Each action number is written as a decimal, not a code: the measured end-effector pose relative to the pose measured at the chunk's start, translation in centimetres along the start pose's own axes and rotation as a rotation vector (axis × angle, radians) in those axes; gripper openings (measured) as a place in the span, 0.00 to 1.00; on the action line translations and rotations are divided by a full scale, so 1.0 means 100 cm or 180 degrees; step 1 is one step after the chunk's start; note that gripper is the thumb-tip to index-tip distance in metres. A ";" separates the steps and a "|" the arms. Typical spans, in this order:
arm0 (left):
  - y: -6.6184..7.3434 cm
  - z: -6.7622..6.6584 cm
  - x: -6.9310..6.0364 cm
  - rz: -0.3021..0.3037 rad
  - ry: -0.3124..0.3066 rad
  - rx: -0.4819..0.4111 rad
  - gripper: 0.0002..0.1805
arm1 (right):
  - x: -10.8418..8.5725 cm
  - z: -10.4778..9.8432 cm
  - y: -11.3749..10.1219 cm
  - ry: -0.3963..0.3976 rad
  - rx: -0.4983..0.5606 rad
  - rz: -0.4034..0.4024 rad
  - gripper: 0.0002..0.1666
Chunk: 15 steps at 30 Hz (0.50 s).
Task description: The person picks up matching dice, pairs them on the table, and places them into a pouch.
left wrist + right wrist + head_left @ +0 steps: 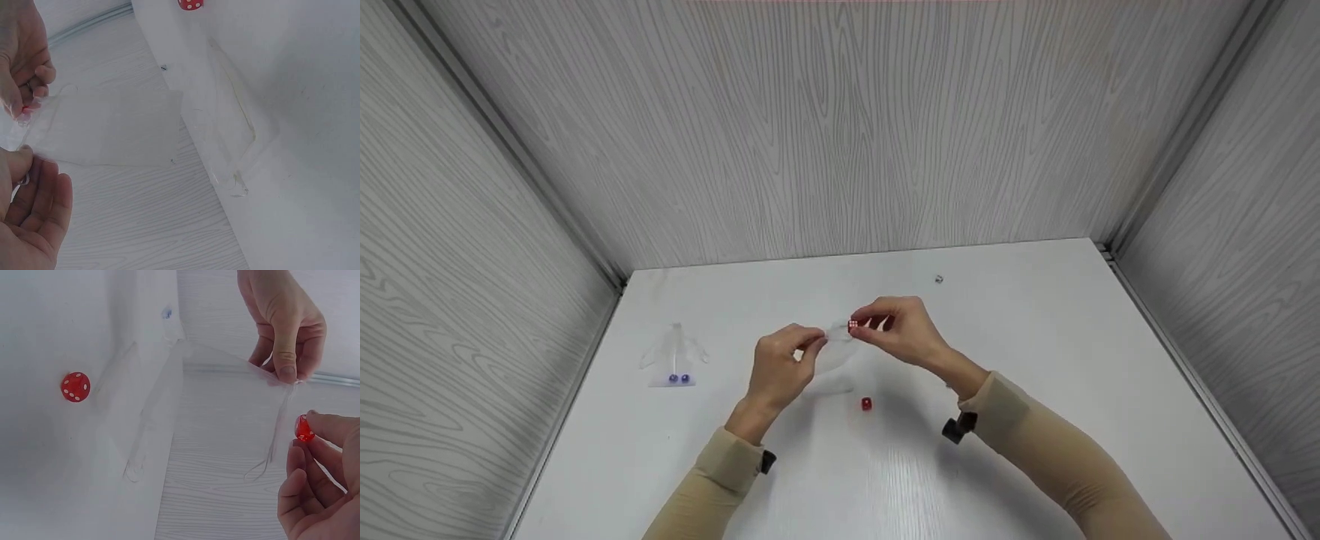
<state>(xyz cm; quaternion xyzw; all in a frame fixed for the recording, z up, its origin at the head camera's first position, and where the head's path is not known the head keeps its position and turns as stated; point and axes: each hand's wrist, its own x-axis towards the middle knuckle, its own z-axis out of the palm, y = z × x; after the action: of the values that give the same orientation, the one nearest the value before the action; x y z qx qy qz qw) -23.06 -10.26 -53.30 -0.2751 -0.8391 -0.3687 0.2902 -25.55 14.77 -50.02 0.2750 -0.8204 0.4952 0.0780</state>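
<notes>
My left hand (784,365) pinches the top edge of a clear plastic bag (230,405), which hangs below the fingers with its mouth toward the right hand. Between thumb and fingertips, my right hand (905,334) holds a translucent red die (304,428) with white dots, right beside the bag's mouth. In the left wrist view that die is mostly hidden behind fingers and plastic. A second red die (867,403) lies on the white table below the hands. Near it, a piece of clear plastic (242,118) lies crumpled on the table.
At the left of the table (607,450) lies another clear bag (676,349) with two blue pieces (679,378) in its bottom. A tiny shiny object (939,279) sits toward the back. Grey wood-grain panels (840,127) stand behind and on both sides.
</notes>
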 end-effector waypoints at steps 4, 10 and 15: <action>0.000 0.002 0.000 0.0043 0.0014 0.0005 0.03 | 0.002 0.002 0.002 0.0017 0.0025 -0.0047 0.08; -0.002 0.003 0.000 0.0062 0.0032 0.0007 0.03 | 0.000 0.003 0.006 0.0111 0.0031 -0.0040 0.09; -0.005 0.001 -0.001 0.0062 0.0032 0.0031 0.03 | -0.008 -0.001 0.014 0.0220 0.0051 0.0017 0.10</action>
<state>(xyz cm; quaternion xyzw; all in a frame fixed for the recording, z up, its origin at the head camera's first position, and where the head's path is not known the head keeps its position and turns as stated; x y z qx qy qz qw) -23.31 -10.46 -53.68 -0.2800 -0.8368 -0.3632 0.2993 -25.60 15.66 -51.40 0.2562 -0.8140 0.5111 0.1027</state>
